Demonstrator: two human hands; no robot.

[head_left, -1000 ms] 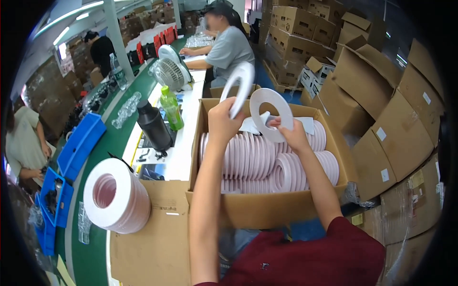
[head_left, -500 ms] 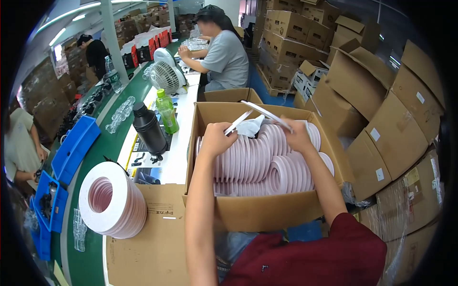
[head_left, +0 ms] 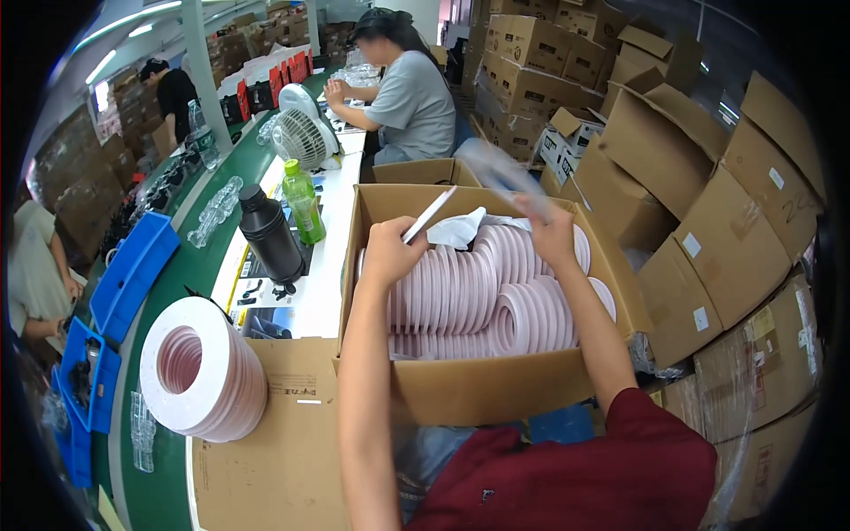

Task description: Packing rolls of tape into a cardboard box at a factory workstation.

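An open cardboard box [head_left: 496, 389] in front of me holds rows of pink-white flat rings [head_left: 487, 292] standing on edge. My left hand [head_left: 390, 252] is over the box's left side and grips one ring [head_left: 431, 212], seen edge-on and tilted. My right hand [head_left: 549, 232] is over the far right of the box and holds another ring [head_left: 500, 173], blurred by motion, raised above the far wall. A crumpled white sheet [head_left: 456, 227] lies at the back of the box between the hands.
A stack of the same rings [head_left: 199, 372] lies on a flattened carton at my left. A black bottle [head_left: 268, 232], a green bottle [head_left: 303, 202] and a fan [head_left: 301, 137] stand on the bench. A person in grey [head_left: 409, 97] sits beyond. Stacked cartons [head_left: 708, 221] crowd the right.
Both hands first lowered toward the box with their rings. The right hand has since lifted its ring up and back, while the left hand's ring has tipped edge-on.
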